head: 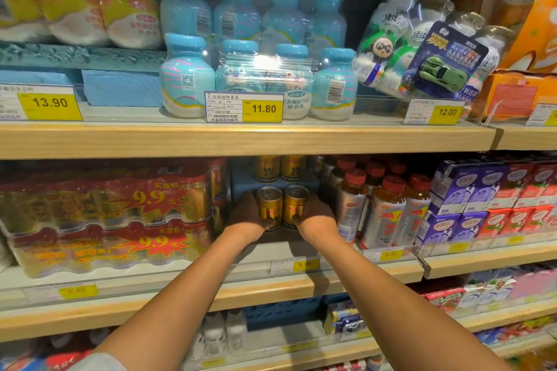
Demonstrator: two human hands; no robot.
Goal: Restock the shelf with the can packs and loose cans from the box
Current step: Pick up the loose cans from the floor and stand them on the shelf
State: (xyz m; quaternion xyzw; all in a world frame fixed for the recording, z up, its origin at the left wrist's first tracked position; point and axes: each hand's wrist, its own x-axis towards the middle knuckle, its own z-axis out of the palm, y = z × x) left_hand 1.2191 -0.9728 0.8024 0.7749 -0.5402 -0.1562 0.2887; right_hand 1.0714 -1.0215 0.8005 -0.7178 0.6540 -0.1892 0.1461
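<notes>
Two loose gold cans stand side by side on the middle shelf [265, 283]: a left can [270, 205] and a right can [296, 203]. My left hand [248, 214] wraps the left can from its left side. My right hand [316, 215] wraps the right can from its right side. Both arms reach in over the shelf edge. Behind them, two more gold cans [278, 167] stand higher up at the back. To the left lie stacked shrink-wrapped can packs [114, 220] with red 9.9 labels. The box is out of view.
Red-capped bottles [382, 208] crowd the right of the cans, then purple and red cartons [488, 199]. The wooden shelf above [241, 138] carries blue bottle packs and hangs low over the cans. Price tags line the shelf edges. Lower shelves hold more drinks.
</notes>
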